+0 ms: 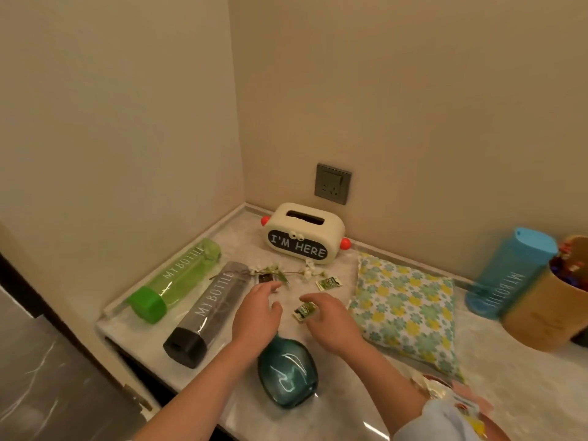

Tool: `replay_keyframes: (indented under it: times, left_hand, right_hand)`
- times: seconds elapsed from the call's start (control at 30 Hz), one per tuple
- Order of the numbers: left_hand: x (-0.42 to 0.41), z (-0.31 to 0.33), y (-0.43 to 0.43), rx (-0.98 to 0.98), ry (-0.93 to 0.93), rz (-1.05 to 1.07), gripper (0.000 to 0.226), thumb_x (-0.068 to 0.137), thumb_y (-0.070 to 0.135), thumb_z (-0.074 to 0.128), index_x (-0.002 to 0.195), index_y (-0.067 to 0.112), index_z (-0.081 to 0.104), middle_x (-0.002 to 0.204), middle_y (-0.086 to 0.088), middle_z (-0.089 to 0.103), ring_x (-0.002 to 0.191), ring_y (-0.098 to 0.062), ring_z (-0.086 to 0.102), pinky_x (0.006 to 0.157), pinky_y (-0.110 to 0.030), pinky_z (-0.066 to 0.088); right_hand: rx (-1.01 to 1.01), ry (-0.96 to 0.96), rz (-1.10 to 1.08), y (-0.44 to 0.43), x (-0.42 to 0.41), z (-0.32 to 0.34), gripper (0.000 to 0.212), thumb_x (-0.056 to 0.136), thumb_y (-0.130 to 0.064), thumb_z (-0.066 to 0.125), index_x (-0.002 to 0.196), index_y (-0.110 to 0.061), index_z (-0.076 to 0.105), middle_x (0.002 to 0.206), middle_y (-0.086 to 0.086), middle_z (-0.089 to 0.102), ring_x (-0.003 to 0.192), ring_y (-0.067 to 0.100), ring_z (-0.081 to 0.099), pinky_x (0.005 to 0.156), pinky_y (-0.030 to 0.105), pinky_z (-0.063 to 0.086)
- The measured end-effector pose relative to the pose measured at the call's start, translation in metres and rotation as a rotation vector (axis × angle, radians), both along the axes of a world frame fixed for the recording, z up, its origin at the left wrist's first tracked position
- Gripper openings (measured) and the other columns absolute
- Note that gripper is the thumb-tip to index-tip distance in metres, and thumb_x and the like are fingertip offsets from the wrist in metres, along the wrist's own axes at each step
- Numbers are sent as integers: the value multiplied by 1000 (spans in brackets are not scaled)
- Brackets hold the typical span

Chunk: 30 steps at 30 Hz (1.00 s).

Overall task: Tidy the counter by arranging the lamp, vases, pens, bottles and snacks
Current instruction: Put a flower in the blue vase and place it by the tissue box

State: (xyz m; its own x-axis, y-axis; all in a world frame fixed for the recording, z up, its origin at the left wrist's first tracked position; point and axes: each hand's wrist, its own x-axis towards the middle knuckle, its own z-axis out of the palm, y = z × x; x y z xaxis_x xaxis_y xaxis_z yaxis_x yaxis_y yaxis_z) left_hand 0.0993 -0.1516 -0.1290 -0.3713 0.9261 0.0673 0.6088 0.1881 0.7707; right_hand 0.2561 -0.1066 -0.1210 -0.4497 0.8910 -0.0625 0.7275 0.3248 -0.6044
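Left hand: the left hand (258, 308) is flat and open over the counter (350, 405), holding nothing – its fingertips are near a small dark packet (264, 277) and the flower sprig (286, 272)
Right hand: the right hand (331, 319) has its fingers bent around a little green snack packet (305, 311) – it looks like a pinch, but I cannot tell if the packet is off the counter
Other snack: a second green packet (328, 284) lies just past it, near the flowered pillow (404, 310)
Bottles: the green bottle (175, 280) and grey bottle (206, 310) lie on their sides by the left wall; the blue bottle (509, 275) stands far right, beside a brown tub (541, 316)
Vase: the teal glass vase (288, 372) lies between the two arms, close to the edge
How to do it well: I think the snacks are being gathered, so pick each packet by its edge, put them in one pile, and keep the arms from bumping the vase
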Motion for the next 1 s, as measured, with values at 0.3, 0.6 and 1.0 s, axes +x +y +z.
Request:
replay_keyframes:
  times: [0.3,0.6,1.0]
  left_hand:
    - [-29,-31,41,-133,303,-178,51,92,20,55,141,25,40,151,5,31,144,-16,22,117,-34,28]
    - [-22,-36,52,-56,401,-135,41,86,49,59,124,34,52,119,11,50,119,-12,40,100,-27,37]
    - [-10,-18,35,-60,316,-79,39,77,14,68,108,33,56,123,6,49,101,-12,54,79,-27,51]
  right_hand:
    - [36,-155,30,39,-21,-21,43,84,-22,61,126,-34,60,117,-8,60,114,15,47,96,28,40]
    - [-79,-103,-53,48,-29,-23,28,77,-17,66,102,-26,59,94,-6,50,78,6,46,58,14,30]
    - [15,209,-225,14,1,1,23,78,-10,71,93,-25,64,85,-11,55,74,4,53,63,13,42]
